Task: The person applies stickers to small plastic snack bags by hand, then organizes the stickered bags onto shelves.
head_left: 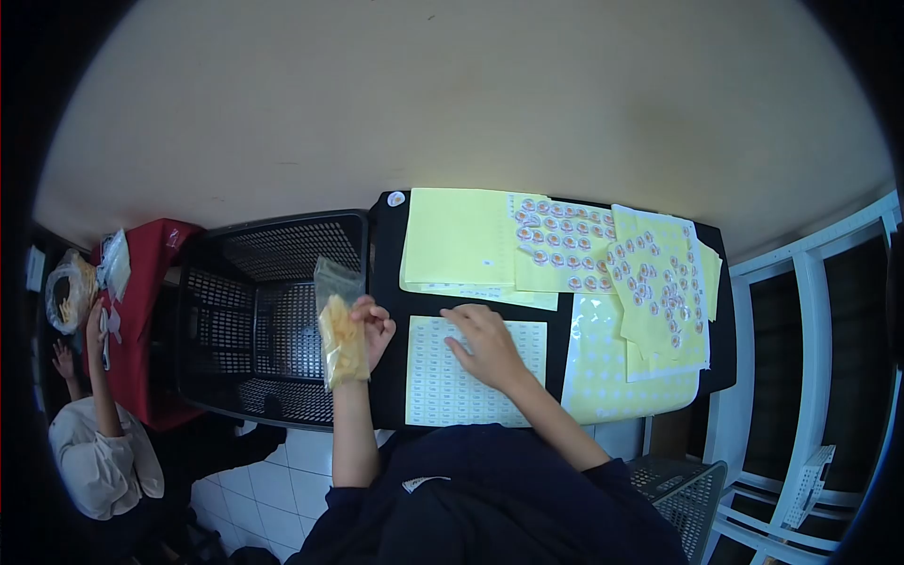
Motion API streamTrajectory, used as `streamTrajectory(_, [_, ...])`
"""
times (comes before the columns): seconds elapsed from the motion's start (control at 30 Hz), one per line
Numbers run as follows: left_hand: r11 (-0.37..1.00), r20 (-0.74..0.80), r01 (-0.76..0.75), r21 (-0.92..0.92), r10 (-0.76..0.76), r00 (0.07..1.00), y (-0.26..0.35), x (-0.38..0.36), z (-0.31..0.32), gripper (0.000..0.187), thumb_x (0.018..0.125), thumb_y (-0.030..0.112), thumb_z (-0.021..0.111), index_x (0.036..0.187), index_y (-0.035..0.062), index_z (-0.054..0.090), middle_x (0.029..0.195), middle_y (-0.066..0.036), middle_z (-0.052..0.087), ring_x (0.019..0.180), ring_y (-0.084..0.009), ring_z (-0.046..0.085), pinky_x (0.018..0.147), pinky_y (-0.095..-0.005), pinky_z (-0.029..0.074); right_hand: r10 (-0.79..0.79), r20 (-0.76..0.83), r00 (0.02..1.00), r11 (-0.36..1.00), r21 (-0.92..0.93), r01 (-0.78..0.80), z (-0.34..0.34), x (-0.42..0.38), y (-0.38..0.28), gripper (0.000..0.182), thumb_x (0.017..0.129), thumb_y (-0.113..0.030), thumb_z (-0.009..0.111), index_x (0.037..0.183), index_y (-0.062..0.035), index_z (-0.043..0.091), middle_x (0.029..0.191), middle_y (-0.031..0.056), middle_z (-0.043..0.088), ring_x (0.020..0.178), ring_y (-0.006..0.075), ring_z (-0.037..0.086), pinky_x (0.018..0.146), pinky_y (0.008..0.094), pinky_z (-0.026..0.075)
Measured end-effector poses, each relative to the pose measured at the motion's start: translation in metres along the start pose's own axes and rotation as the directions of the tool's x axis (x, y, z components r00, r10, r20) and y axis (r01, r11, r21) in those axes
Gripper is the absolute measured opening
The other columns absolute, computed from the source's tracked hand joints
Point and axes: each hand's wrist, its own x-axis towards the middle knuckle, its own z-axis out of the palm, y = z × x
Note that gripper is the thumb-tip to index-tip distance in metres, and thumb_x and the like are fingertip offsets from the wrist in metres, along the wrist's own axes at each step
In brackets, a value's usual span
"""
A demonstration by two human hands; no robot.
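My left hand (375, 331) is closed at the side of a clear plastic bag of pale yellow snack pieces (343, 344), held upright beside the black crate. The bag's top is flat and transparent, and its filling sits in the lower part. Over the sheet of small printed labels (443, 377), my right hand (485, 341) is open, palm down, with its thumb apart from the fingers. Its fingertips lie near the top edge of that sheet. Part of the sheet is hidden by the hand and forearm.
A black plastic crate (273, 218) stands left of the black-covered table (557, 325). Yellow backing sheets (461, 235) and sheets of round stickers (659, 282) lie behind and to the right. Far left, another person (99, 443) works at a red-covered table (155, 330). A grey basket (692, 499) stands lower right.
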Motion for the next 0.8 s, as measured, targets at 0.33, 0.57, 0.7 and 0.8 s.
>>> streamTrajectory(0.33, [0.919,-0.348,0.057,0.39,0.09,0.933,-0.009,-0.058,0.01,0.044,0.084,0.044,0.035,0.079,0.0029,0.049,0.134,-0.03,0.02,0.124,-0.0338,0.026,0.098,-0.0446,0.027,0.025,0.21,0.977,0.995,-0.099,-0.004,0.029,0.018,-0.005,0.046,0.069,-0.007,0.06,0.112,-0.0004,0.047,0.101,0.012,0.048,0.094,0.0253,0.046,0.075,0.0344,0.036])
streamTrajectory(0.57, [0.901,-0.302,0.069,0.428,0.071,0.951,-0.015,-0.05,0.012,0.042,0.086,0.042,0.033,0.081,0.002,0.046,0.133,-0.031,0.019,0.125,-0.0377,0.022,0.101,-0.045,0.023,-0.035,0.214,0.976,0.996,-0.069,0.051,0.027,0.019,-0.007,0.058,0.063,-0.013,0.067,0.115,-0.0031,0.045,0.101,0.0119,0.047,0.095,0.0266,0.045,0.074,0.0353,0.038])
streamTrajectory(0.7, [0.903,-0.312,0.081,0.421,0.061,0.948,-0.012,-0.046,0.01,0.042,0.086,0.042,0.034,0.081,0.0018,0.046,0.133,-0.03,0.02,0.124,-0.0394,0.024,0.101,-0.0447,0.023,-0.018,0.247,0.969,0.998,-0.051,0.032,0.027,0.018,-0.007,0.061,0.06,-0.015,0.07,0.114,-0.0037,0.045,0.101,0.0117,0.047,0.094,0.0269,0.046,0.073,0.0359,0.04])
streamTrajectory(0.8, [0.886,-0.323,0.105,0.451,0.053,0.945,-0.012,-0.041,0.012,0.043,0.086,0.041,0.034,0.081,0.0011,0.048,0.132,-0.03,0.024,0.122,-0.0378,0.028,0.099,-0.0431,0.027,0.02,0.298,0.955,0.998,0.047,-0.035,0.025,0.021,-0.002,0.059,0.063,-0.014,0.068,0.116,-0.0054,0.044,0.099,0.0107,0.048,0.093,0.0269,0.05,0.079,0.0354,0.041])
